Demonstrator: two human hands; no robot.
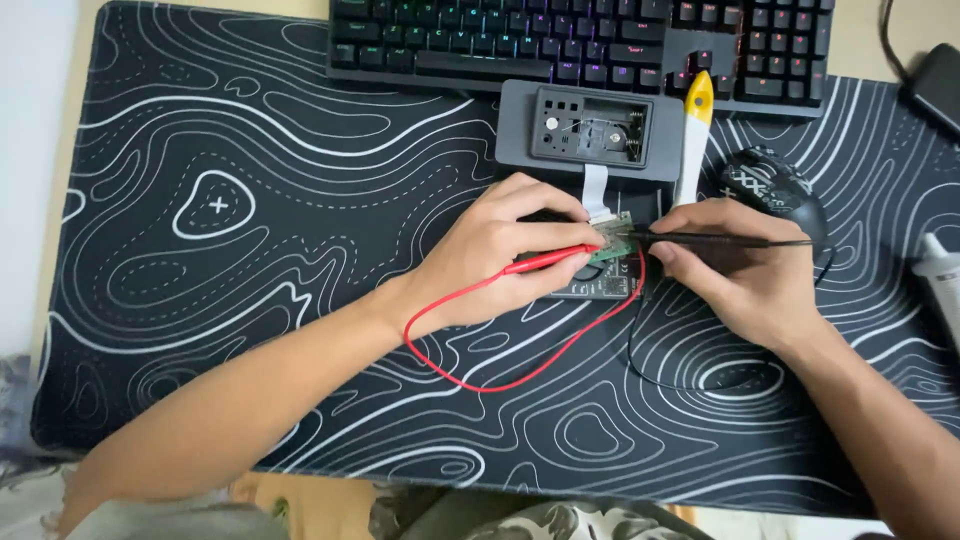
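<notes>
My left hand (495,250) grips a red test probe (548,260) whose tip touches a small green circuit board (612,240). My right hand (735,270) grips a black test probe (720,240), its tip on the same board from the right. A dark meter body (605,285) lies partly hidden under both hands. The red lead (480,375) loops toward me on the mat; the black lead (650,375) curves beside it. A white ribbon cable (595,190) runs from the board up to an open grey device case (590,128).
A black desk mat with white contour lines (220,200) covers the desk. A backlit keyboard (580,40) lies at the far edge, a black mouse (770,185) to the right, a white and yellow tool (695,140) beside the case, and a white tube (940,280) at the right edge.
</notes>
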